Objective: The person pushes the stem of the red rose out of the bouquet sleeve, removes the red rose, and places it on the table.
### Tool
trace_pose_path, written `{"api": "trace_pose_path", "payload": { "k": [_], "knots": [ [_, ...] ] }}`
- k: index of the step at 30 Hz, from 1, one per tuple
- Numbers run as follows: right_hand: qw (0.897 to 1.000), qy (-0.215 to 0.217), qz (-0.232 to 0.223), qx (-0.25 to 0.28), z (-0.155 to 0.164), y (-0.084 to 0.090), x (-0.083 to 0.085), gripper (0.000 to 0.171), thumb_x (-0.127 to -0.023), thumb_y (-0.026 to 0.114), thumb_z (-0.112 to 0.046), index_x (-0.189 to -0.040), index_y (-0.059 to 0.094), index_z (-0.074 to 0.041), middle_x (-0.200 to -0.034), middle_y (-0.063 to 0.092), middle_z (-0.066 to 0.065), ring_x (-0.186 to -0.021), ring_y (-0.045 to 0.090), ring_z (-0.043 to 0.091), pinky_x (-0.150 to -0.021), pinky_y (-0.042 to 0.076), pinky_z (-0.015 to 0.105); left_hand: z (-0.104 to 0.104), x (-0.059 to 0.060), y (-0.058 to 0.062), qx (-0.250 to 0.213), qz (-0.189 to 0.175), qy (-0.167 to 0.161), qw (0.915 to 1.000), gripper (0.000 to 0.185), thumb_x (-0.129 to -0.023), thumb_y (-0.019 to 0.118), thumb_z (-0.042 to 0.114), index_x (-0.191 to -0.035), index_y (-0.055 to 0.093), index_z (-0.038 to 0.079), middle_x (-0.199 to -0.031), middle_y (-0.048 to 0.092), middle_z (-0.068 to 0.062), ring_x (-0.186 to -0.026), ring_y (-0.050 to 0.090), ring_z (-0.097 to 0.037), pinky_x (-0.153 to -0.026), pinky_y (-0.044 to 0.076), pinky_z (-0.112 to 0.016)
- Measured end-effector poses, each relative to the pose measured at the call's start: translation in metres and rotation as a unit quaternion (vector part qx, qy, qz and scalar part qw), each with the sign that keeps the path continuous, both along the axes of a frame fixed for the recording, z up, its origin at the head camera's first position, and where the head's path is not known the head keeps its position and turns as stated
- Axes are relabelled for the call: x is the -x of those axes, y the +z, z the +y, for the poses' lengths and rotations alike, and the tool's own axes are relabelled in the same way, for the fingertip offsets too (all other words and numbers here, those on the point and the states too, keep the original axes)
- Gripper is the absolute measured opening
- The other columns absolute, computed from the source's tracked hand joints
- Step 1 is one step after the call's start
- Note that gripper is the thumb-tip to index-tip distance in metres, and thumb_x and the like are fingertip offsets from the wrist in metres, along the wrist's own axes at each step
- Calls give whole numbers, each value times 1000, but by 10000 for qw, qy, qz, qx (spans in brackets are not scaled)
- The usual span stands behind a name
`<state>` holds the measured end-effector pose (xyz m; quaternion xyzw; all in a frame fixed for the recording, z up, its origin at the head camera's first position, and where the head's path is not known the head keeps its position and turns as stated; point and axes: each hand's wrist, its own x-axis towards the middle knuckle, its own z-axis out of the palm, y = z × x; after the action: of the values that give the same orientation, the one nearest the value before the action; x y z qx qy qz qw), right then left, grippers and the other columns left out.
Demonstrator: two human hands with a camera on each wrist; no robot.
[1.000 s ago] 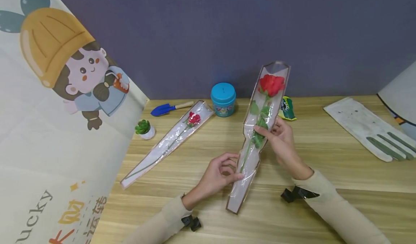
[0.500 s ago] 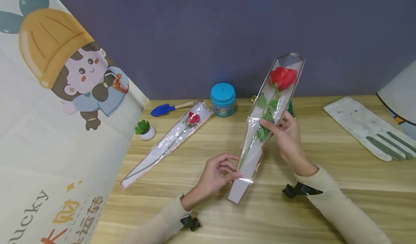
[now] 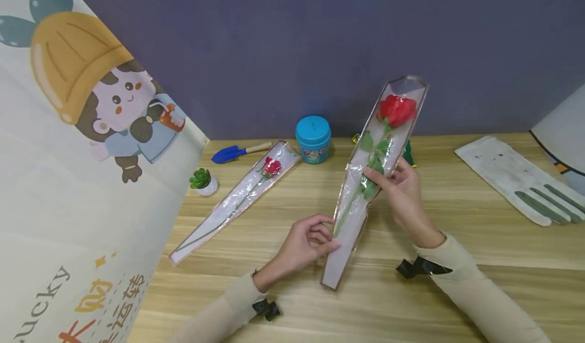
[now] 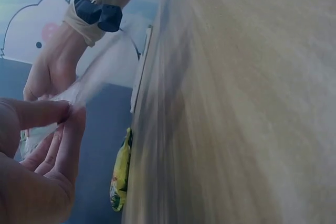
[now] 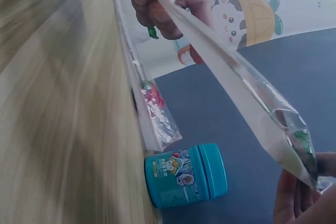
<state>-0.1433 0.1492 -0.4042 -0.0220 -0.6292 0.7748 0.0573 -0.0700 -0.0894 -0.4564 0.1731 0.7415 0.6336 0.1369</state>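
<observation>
A wrapped red rose [image 3: 396,111] in a long clear sleeve with white backing is held up over the table, tilted with its bloom to the upper right. My right hand [image 3: 402,195] pinches the sleeve's right edge by the leaves, thumb in front. Lower down, my left hand [image 3: 303,244] pinches the left edge near the narrow end, as the left wrist view also shows. A second wrapped rose [image 3: 242,200], smaller, lies on the table to the left. In the right wrist view the backing [image 5: 236,95] of the held rose is seen from behind.
A blue jar [image 3: 313,139] stands near the wall. Left of it lie a blue trowel [image 3: 228,154] and a small potted succulent [image 3: 203,181]. Behind the held rose a green packet [image 3: 409,155] is partly hidden. White gloves [image 3: 512,175] lie at the right.
The held rose has moved up and to the right, tilting further right, and now covers more of the green packet. Both hands keep their hold. In the last half second it hardly moves.
</observation>
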Motion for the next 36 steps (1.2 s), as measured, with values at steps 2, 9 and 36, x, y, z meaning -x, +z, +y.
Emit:
{"api": "trace_pose_path", "payload": {
  "k": [2,9,36],
  "knots": [
    [10000,45,26,1,-1,-1,-1,43,-92,74,3,-130,62,-14,-99,78,-13,-87,74,2,-75,64,20,1,1,-2,-149,-120,-36,9998,46,-87,80,0,-129,63,-5,-102,71,-32,-80,67,1,-76,64,-21],
    [9992,265,87,-291,-3,-5,-4,45,-91,78,-2,-132,61,-11,-99,78,-13,-86,75,3,-74,64,22,4,6,-4,-293,-8,239,9993,38,-93,75,4,-127,64,-8,-110,71,-30,-88,67,0,-84,63,-20],
    [9994,247,187,-156,6,3,1,58,-94,77,-10,-148,53,-7,-102,79,-9,-86,77,6,-74,65,25,6,1,-7,-193,-151,55,9997,35,-88,78,2,-121,67,-5,-112,72,-29,-77,67,-1,-71,63,-20]
  ]
}}
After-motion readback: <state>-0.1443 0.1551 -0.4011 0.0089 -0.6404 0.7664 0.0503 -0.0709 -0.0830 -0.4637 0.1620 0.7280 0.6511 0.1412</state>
